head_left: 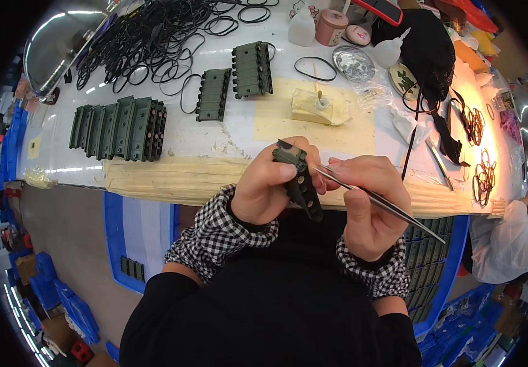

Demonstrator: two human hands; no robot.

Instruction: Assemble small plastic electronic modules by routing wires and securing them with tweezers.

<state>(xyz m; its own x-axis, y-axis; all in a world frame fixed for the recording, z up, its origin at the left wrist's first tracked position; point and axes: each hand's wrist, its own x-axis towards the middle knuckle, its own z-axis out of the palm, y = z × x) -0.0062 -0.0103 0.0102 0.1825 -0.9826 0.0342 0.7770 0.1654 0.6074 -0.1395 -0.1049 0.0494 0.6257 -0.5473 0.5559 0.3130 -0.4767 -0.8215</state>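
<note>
My left hand is closed around a dark green plastic part with a row of round holes along its side, tilted at the table's front edge. In my right hand is a pair of metal tweezers, its tips close to the green part and its back end pointing down to the right. Whether the tips touch the part I cannot tell. Checkered sleeve cuffs cover both wrists. Beyond my hands, a small block wrapped in yellowish tape stands on the table with a short peg on top.
Rows of similar green parts stand at the left, with two smaller groups behind. A heap of black rubber loops lies at the back left. White squeeze bottles, a foil dish and a black bag are at the back right. Blue trays sit below the table.
</note>
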